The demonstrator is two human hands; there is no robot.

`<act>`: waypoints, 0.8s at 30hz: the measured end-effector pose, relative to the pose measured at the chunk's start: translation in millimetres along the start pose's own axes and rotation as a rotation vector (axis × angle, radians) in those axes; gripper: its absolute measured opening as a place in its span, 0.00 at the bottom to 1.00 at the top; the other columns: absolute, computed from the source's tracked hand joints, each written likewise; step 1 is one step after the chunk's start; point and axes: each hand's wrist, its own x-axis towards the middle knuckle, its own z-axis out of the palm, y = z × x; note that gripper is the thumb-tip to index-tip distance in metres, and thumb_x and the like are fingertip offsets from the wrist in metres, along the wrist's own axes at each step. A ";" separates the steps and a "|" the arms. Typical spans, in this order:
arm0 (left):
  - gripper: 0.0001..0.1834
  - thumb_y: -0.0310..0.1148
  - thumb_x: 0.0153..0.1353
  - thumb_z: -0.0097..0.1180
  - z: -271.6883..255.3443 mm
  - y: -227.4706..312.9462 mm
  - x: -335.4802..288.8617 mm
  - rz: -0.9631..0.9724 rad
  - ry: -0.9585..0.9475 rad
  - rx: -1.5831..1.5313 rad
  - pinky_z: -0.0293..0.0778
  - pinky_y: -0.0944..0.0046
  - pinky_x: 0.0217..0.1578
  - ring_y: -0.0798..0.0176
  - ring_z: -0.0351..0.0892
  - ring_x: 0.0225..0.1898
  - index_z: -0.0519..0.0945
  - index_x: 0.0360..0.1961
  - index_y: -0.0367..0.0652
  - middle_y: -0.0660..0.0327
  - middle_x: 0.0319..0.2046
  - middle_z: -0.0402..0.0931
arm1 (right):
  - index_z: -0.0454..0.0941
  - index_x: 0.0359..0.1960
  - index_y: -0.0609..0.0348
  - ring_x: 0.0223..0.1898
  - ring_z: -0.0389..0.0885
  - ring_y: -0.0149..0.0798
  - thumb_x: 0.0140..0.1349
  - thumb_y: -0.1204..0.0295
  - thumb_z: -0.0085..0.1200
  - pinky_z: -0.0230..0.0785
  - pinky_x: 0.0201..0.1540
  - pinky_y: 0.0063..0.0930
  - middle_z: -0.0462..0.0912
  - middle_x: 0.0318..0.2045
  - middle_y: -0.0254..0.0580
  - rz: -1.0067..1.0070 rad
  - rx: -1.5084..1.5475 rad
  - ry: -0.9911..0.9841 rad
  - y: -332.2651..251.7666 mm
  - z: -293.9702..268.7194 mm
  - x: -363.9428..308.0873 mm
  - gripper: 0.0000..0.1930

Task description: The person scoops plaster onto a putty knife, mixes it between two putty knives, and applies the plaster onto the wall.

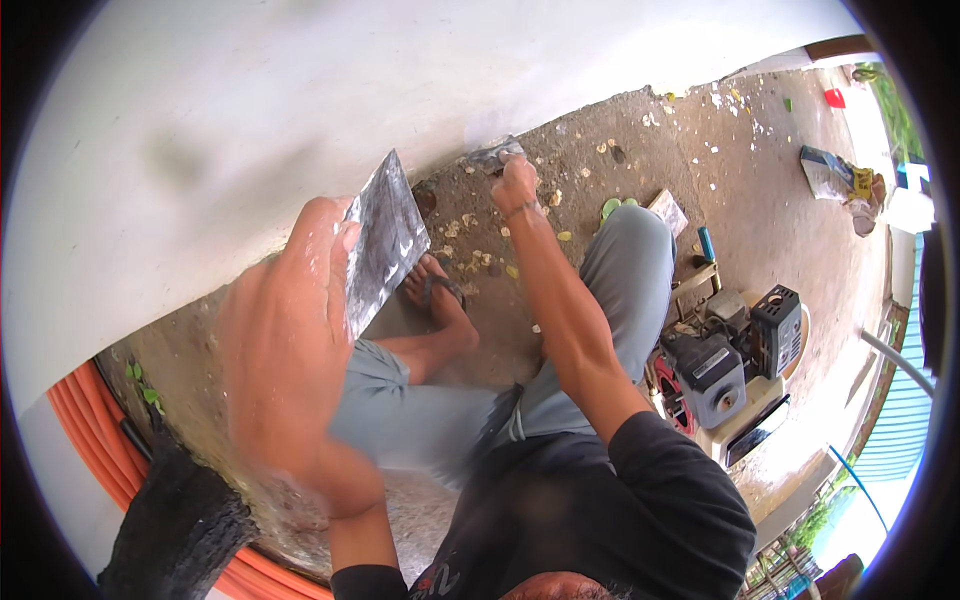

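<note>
As I watch remotely, L hand (285, 330), blurred and large at ctr-left, is closed on one edge of a smeared flat metal blade (385, 245), corner pointing up. Beyond it, R hand (516, 183), upper ctr, grips a grey flat tool (493, 155) by the foot of the white wall (400, 80); can't tell if tool & wall touch. Orange tubing (95, 430) runs lower left, small engine (715, 370) sits ctr-right; farther off, upper right, a blue-white package (828, 175) w/ a red item (835, 98) past it.

This looks like an open-air work spot by a white wall (430, 70), with concrete ground (740, 210), a small engine (712, 370) and greenery (898, 115).
</note>
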 end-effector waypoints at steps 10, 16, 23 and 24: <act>0.12 0.36 0.71 0.43 11.8 -16.4 9.9 -0.029 -0.019 0.166 0.64 0.48 0.32 0.35 0.66 0.29 0.73 0.44 0.37 0.40 0.26 0.69 | 0.73 0.42 0.64 0.37 0.77 0.38 0.63 0.79 0.46 0.74 0.45 0.38 0.77 0.38 0.42 -0.076 0.145 -0.176 -84.9 44.2 -113.4 0.07; 0.10 0.32 0.68 0.44 18.3 -23.3 11.9 0.033 0.036 0.135 0.66 0.44 0.32 0.34 0.73 0.32 0.71 0.34 0.34 0.40 0.25 0.74 | 0.73 0.42 0.68 0.40 0.77 0.38 0.64 0.79 0.46 0.70 0.53 0.38 0.77 0.39 0.43 -0.250 0.177 -0.429 -147.7 80.0 -201.4 0.08; 0.12 0.36 0.70 0.44 10.7 -23.0 10.8 -0.086 -0.087 0.123 0.62 0.45 0.31 0.35 0.64 0.28 0.73 0.42 0.36 0.38 0.24 0.67 | 0.70 0.51 0.72 0.51 0.78 0.42 0.66 0.78 0.43 0.70 0.59 0.36 0.78 0.48 0.53 -0.463 0.255 -0.684 -196.2 71.2 -266.7 0.14; 0.12 0.36 0.70 0.44 11.0 -27.7 10.3 -0.045 -0.049 0.112 0.62 0.46 0.31 0.35 0.63 0.28 0.73 0.42 0.36 0.38 0.24 0.67 | 0.70 0.51 0.72 0.50 0.78 0.42 0.66 0.78 0.42 0.70 0.60 0.35 0.78 0.48 0.53 -0.455 0.228 -0.645 -196.0 60.0 -259.3 0.14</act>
